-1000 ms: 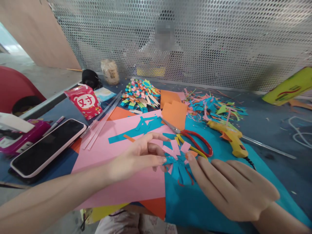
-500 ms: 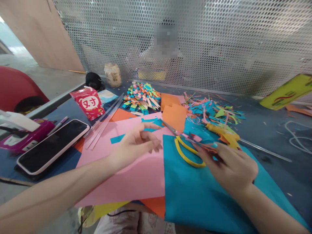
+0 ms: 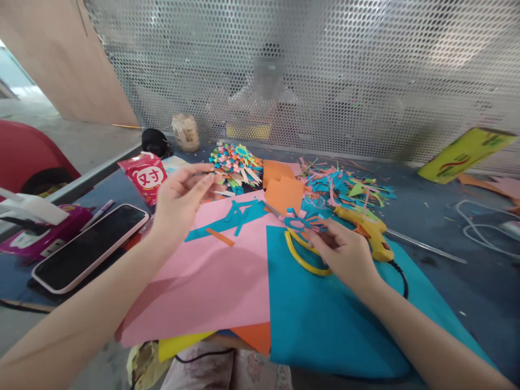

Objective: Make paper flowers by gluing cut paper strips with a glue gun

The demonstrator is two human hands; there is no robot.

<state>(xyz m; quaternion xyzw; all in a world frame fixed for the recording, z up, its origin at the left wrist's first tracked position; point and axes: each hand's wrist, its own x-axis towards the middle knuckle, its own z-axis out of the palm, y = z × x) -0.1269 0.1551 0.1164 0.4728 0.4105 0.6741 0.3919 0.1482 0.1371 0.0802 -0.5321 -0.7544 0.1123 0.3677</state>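
My right hand [image 3: 345, 246] pinches a fringed paper piece [image 3: 300, 221] in blue, orange and pink, above the yellow-handled scissors [image 3: 303, 260]. My left hand [image 3: 181, 200] is raised over the left part of the pink sheet [image 3: 203, 287]; its thumb and fingers are apart with nothing seen between them. Blue paper strips [image 3: 239, 214] and one orange strip [image 3: 220, 237] lie on the pink sheet. The blue sheet [image 3: 325, 325] is under my right hand. A yellow glue gun [image 3: 368, 230] rests just beyond that hand.
A pile of paper fringes [image 3: 238, 162] and loose scraps [image 3: 345, 184] lie at the back before a perforated metal screen [image 3: 325, 81]. A phone [image 3: 91, 246], red packet [image 3: 146, 176] and purple power strip [image 3: 60, 230] are left. A yellow box [image 3: 465, 156] stands back right.
My left hand has moved left and up, uncovering the blue strips and an orange strip. My right hand has shifted left and up, and the fringed piece now shows. The view has turned slightly.
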